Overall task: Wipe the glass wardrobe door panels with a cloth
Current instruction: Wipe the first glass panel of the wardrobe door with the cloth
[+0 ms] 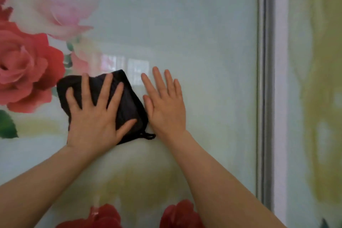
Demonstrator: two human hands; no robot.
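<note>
The left hand [94,114], fingers spread flat, is pressing a dark folded cloth [127,102] against the rose-printed glass door panel [194,33]; the right hand [164,103], flat and empty, is probably smudging fingerprints beside it.

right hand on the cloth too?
No: the right hand lies flat on the bare glass panel beside the dark cloth, which only the left hand presses.

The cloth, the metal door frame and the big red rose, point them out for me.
cloth [129,105]: head view, bare dark fabric right of the fingers.
metal door frame [265,79]: head view, middle of the upright strip.
red rose [27,68]: head view, its petals.
</note>
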